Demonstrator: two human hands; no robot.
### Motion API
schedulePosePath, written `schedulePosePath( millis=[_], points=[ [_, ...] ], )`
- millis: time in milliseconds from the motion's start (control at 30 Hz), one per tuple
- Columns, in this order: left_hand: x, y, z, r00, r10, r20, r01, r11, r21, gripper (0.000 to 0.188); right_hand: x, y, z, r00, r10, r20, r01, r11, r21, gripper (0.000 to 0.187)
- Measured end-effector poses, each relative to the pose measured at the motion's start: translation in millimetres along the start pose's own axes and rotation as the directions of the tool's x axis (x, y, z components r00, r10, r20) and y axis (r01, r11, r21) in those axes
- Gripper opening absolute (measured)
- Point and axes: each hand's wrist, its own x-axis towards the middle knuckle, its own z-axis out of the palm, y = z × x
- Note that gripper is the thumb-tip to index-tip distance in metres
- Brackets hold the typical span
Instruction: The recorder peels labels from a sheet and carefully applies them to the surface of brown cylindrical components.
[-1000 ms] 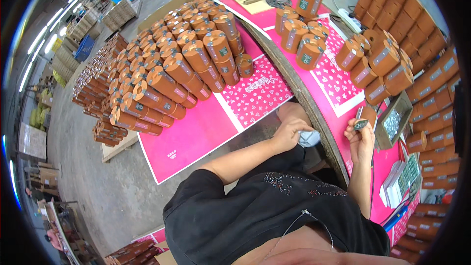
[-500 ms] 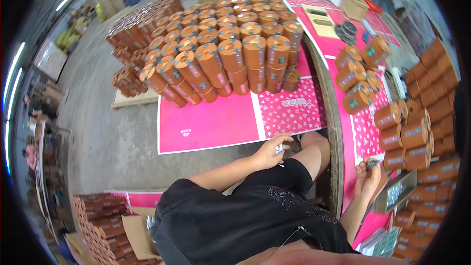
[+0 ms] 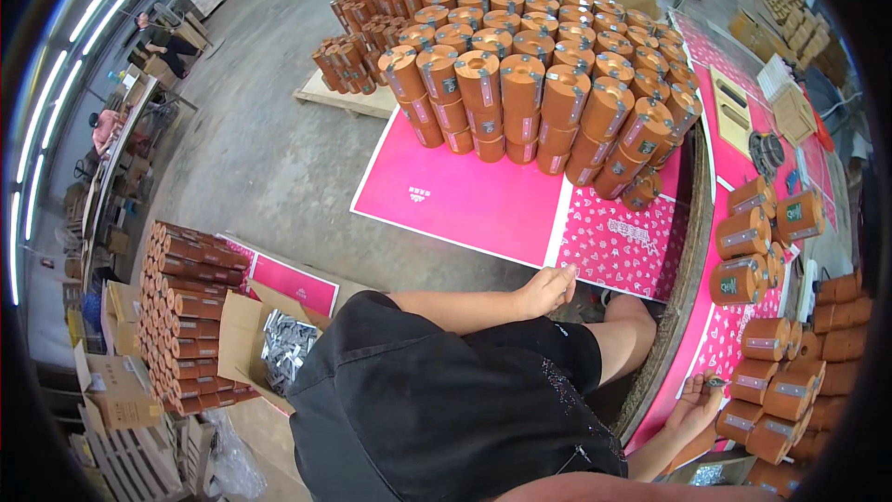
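My left hand (image 3: 545,292) hovers over my lap, fingers curled together; whatever it holds is hidden. At the pink-covered bench on the right, my right hand (image 3: 695,408) pinches a small dark metal piece (image 3: 715,381), too small to name. Just beyond it stand orange-brown cylinders (image 3: 766,339) with pale metal strips along their sides. Farther up the bench are more such cylinders (image 3: 740,279), some bearing green labels. A tray of small shiny parts (image 3: 708,475) is partly visible below my right forearm.
Stacked cylinders (image 3: 520,84) fill the far part of a pink sheet (image 3: 455,191) on the floor. At lower left, an open carton holds metal strips (image 3: 287,350) beside a cylinder stack (image 3: 186,316). The bench edge (image 3: 669,316) runs by my knee. Two people are far left.
The view has swung left, bringing the carton of metal strips into sight. A small silvery piece seen in my left hand before no longer shows. My right hand still pinches the dark piece.
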Motion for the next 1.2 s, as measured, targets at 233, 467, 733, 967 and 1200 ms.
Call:
schedulePosePath(
  millis=[233, 467, 733, 967, 1200],
  points=[
    [16, 10, 7, 0.999, -0.044, -0.031, 0.043, 0.998, -0.043, 0.038, 1, -1, 9, 1.000, 0.000, -0.008, 0.000, 1.000, 0.027, 0.012],
    [70, 184, -11, 0.149, 0.975, 0.165, -0.808, 0.023, 0.589, 0.037, -5, -17, 21, 0.982, -0.043, -0.182, 0.042, 0.999, -0.011, 0.008],
    [144, 314, -6, -0.783, 0.620, 0.051, -0.400, -0.564, 0.722, 0.040, -2, -24, 41, 0.961, -0.105, -0.257, 0.089, 0.993, -0.073, 0.007],
    [357, 340, -107, 0.652, 0.739, -0.166, 0.216, 0.029, 0.976, 0.059, -14, -38, 40, 0.943, -0.209, -0.257, 0.178, 0.974, -0.141, 0.013],
    [348, 295, -88, 0.511, 0.859, -0.043, -0.436, 0.302, 0.848, 0.060, -20, -41, 27, 0.960, -0.170, -0.223, 0.147, 0.982, -0.115, 0.010]
  ],
)
